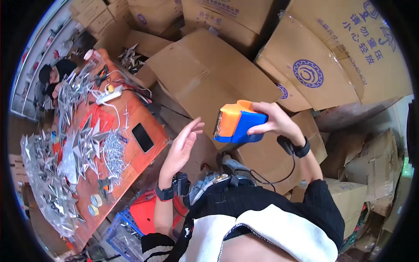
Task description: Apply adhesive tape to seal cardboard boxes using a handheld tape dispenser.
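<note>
**Tape dispenser held up among stacked cartons**

Cardboard cartons [209,74] fill the far side of the room, piled and leaning against one another. At the left runs an orange tabletop [131,161] strewn with shiny silver star ornaments [83,144], a heap of small metal chains [114,153], a white power strip [109,94], a dark phone [142,137] and two rolls of tape [94,205]. Another person [54,78] sits at its far end. Below the tabletop edge stand a blue crate [118,227] and a red one [150,214].

Nearer the middle, the left hand [183,146] is raised, its fingers spread and holding nothing, just beside the dispenser but apart from it. To the right, the right hand [277,122] grips an orange-and-blue tape dispenser [238,122], fingers wrapped over its blue handle, holding it in the air in front of the cartons. Both wrists wear dark bands.
</note>
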`<move>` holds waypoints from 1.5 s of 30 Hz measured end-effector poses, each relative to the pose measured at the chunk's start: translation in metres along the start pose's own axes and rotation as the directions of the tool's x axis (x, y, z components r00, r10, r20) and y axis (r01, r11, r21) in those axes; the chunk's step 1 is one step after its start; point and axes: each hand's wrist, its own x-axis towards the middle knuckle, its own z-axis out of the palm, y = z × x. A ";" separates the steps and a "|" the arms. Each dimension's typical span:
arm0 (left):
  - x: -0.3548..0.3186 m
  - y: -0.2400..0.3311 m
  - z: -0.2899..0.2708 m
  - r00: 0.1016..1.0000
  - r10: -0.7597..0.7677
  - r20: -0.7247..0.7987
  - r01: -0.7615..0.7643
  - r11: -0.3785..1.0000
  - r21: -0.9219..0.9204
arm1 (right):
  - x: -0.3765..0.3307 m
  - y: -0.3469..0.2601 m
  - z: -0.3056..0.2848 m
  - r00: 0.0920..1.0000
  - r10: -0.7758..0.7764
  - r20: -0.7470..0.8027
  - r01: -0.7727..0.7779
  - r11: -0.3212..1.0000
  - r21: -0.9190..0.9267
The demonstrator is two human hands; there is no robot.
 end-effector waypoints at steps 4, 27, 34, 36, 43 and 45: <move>-0.031 0.026 -0.017 0.963 0.216 -0.161 -0.202 0.975 0.096 | 0.024 -0.042 0.009 0.988 -0.130 0.089 0.132 0.991 -0.023; 0.000 0.030 -0.057 0.837 0.369 -0.404 -0.198 0.892 0.405 | 0.115 -0.066 0.015 0.918 -0.285 0.274 0.330 0.934 -0.136; 0.057 0.015 -0.054 0.711 0.426 -0.560 -0.126 0.860 0.494 | 0.155 -0.035 -0.004 0.933 -0.164 0.320 0.227 0.959 -0.168; 0.072 0.003 -0.061 0.694 0.427 -0.580 -0.084 0.848 0.524 | 0.172 -0.022 -0.005 0.925 -0.147 0.350 0.233 0.947 -0.221; 0.110 -0.021 -0.110 0.564 0.389 -0.728 0.164 0.812 0.561 | 0.229 0.010 -0.043 0.907 -0.068 0.416 0.153 0.972 -0.176; 0.101 -0.040 -0.161 0.482 0.448 -0.753 0.292 0.728 0.620 | 0.252 0.041 -0.071 0.911 -0.108 0.399 0.161 0.982 -0.103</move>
